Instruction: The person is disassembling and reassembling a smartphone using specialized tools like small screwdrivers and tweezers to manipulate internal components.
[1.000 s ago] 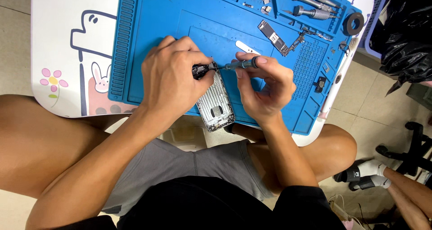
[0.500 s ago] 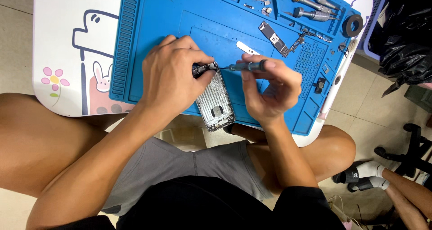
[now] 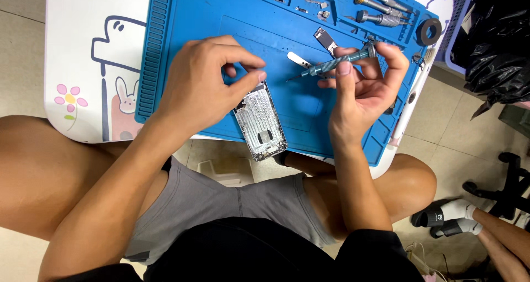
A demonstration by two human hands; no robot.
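The left hand [image 3: 207, 86] is curled over the far end of a stripped phone housing [image 3: 259, 121], thumb and forefinger pinched together just above its top edge, the other fingers pressing the frame down. Whether a screw or other tiny part sits in the pinch cannot be told. The housing lies tilted on the blue repair mat [image 3: 182, 17], its near end hanging past the mat's near edge over the lap. To do this well, the housing wants steady downward pressure at the far end so the overhanging part does not tip, and anything pinched should stay over the mat, not over the knees.

To the right, the right hand [image 3: 361, 86] holds a precision screwdriver [image 3: 331, 65] lifted off the housing, its tip pointing left toward the pinching fingers but apart from them. The forefinger hooks over the cap end and the thumb lies along the knurled shaft, palm turned up, wrist raised off the surface [image 3: 83, 67]. Keeping the tip low and close would help it find a small screw head again.

More drivers [image 3: 381, 6] lie at the far right of the mat.
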